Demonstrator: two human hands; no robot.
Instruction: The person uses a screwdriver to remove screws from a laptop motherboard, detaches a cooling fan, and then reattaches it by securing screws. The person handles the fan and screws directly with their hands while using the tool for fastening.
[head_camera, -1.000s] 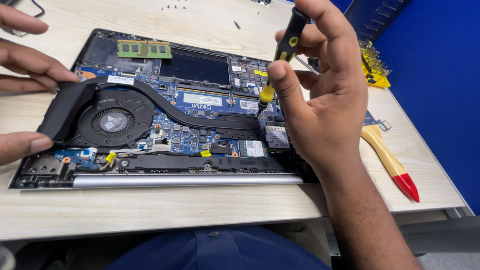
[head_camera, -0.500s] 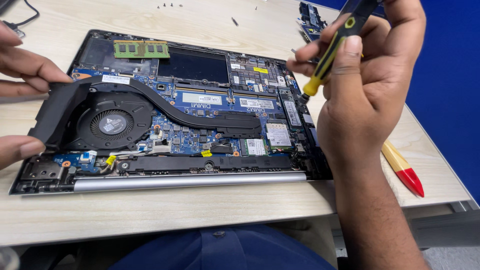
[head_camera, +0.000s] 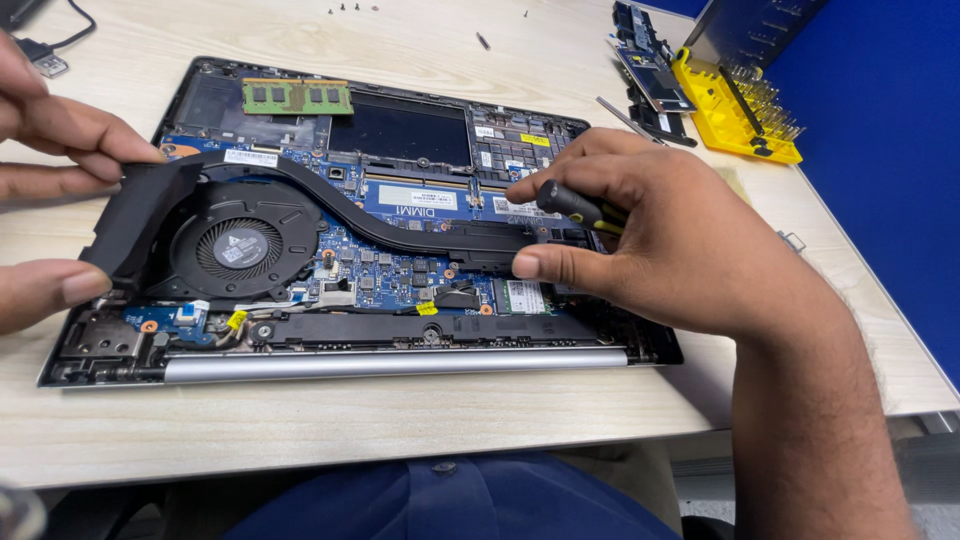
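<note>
Fingers of the left hand pinch the fan shroud's left edge; right hand closed round a screwdriver, thumb on the heatpipe. Fan sits left in the laptop — light, thin, bendable; best lifted by both ends.

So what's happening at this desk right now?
A person has an opened laptop on a wooden table, its insides showing. The left hand grips the black fan housing at its left end. The right hand holds a small screwdriver over the circuit board's right side.
</note>
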